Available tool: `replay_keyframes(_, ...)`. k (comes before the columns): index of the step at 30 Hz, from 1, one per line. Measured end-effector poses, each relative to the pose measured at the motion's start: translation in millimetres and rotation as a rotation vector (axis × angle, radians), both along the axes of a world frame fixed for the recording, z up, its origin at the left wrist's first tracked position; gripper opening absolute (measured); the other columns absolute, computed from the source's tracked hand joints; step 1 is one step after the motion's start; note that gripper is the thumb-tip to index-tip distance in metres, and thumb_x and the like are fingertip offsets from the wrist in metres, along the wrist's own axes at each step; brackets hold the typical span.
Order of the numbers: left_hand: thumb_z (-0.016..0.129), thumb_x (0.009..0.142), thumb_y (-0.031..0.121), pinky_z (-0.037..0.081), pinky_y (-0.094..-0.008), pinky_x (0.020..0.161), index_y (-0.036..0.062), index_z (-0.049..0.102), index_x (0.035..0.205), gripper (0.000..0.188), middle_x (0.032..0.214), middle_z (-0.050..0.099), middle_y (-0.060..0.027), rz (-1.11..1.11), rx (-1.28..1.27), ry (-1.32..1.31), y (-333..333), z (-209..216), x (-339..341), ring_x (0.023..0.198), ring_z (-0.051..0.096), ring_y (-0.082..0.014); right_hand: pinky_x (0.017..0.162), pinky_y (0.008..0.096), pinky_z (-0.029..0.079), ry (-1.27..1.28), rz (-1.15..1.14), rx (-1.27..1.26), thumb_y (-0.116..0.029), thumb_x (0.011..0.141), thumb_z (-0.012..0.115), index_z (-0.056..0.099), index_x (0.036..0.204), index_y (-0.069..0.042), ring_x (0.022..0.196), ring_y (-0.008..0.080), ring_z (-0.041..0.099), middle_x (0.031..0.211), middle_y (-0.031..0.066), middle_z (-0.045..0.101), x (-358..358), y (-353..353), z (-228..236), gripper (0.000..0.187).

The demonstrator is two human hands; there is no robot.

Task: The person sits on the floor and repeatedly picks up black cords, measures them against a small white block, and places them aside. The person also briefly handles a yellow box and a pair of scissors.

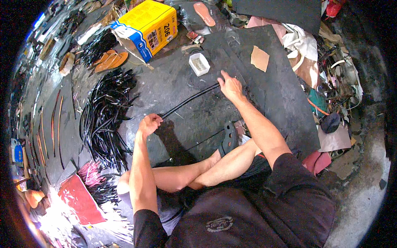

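A small footwear workshop, run at floor level, is suggested. Glossy black strips (103,113) are heaped at the left; tan sandals (113,62) and a pink sole-shaped piece (204,15) are seen near a yellow box (144,25). The right side is cluttered with sheet offcuts (301,41), and grime is shown on the grey floor (366,202).

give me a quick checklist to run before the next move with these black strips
1. Left hand holds the black strips at one end: ok
2. Right hand at their other end: ok
3. Black strips fairly straight between the hands: ok
4. White tray apart from both hands: ok
5. Glossy black heap apart from left hand: ok
6. Firmness of each grip: cannot tell
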State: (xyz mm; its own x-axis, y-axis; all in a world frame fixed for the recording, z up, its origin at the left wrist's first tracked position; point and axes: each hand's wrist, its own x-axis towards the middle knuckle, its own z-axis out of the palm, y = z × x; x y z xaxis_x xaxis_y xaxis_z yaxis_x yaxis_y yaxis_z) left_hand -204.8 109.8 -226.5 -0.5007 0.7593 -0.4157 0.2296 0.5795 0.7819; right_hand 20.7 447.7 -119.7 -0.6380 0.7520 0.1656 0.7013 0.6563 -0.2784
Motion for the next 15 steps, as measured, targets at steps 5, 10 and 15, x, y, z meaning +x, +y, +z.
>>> replay_keyframes(5, 0.064, 0.091, 0.025, 0.051, -0.0306, 0.071, 0.0023, 0.071, 0.1, 0.025, 0.082, 0.071, -0.0057, 0.005, 0.096, -0.129, 6.0, 8.6, 4.3, 0.076, 0.066, -0.0148, 0.106, 0.0517, 0.033, -0.104, 0.319, -0.053, -0.061, 0.079, 0.072, 0.06, 0.137, -0.021, 0.13, 0.0325, 0.042, 0.141, 0.0147, 0.048, -42.0, 13.9, 28.1, 0.071)
replay_keyframes(10, 0.062, 0.091, 0.025, 0.052, -0.0323, 0.07, -0.0015, 0.066, 0.11, 0.032, 0.089, 0.071, -0.009, 0.019, 0.048, -0.095, 4.2, 25.4, 12.4, 0.074, 0.065, -0.0173, 0.118, 0.0594, 0.011, -0.264, 0.324, 0.004, -0.084, 0.074, 0.057, 0.054, 0.144, -0.023, 0.147, 0.0414, 0.019, 0.157, 0.0227, 0.028, -79.7, 16.6, 21.1, 0.093)
replay_keyframes(15, 0.062, 0.092, 0.019, 0.053, -0.0315, 0.071, -0.004, 0.062, 0.115, 0.032, 0.09, 0.07, -0.0094, 0.038, 0.072, -0.179, 6.7, 20.6, 11.1, 0.077, 0.065, -0.0171, 0.119, 0.06, 0.007, -0.308, 0.352, -0.002, -0.083, 0.078, 0.051, 0.063, 0.133, -0.021, 0.148, 0.043, 0.016, 0.158, 0.0205, 0.027, -90.2, 25.2, 19.1, 0.084)
